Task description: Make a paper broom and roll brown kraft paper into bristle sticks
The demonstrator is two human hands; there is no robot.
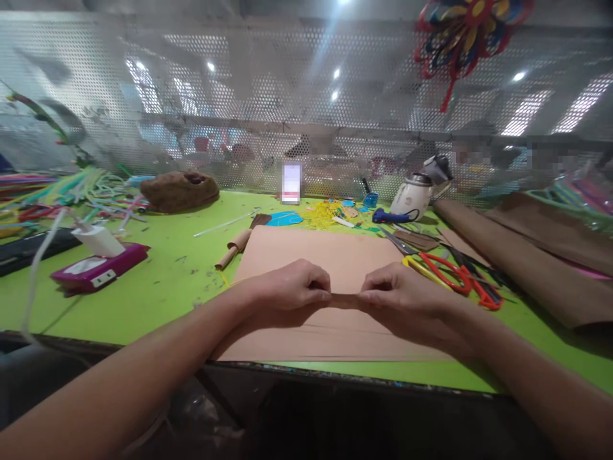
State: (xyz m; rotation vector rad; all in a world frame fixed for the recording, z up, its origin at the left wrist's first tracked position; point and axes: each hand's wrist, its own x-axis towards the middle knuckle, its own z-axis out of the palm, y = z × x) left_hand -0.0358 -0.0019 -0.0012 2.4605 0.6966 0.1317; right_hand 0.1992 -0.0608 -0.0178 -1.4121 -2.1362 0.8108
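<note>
1. I have my left fingers (317, 295) and right fingers (376, 296) pinched on a narrow brown strip (345, 299), a short length showing between them; I can't tell whether it is folded or rolled.
2. Below my fingers, a pale brown sheet (316, 252) lies flat on the green tabletop (177, 255).
3. Beyond my left fingers, a brown rolled piece (240, 240) lies just beside the sheet; I judge its shaping done.
4. Right of my right fingers lie orange-handled scissors (447, 268), with a blue glue gun (393, 216) farther off; neither is in my grip.
5. I judge the work partway: the strip is still being shaped, and I see it joined to nothing yet.
</note>
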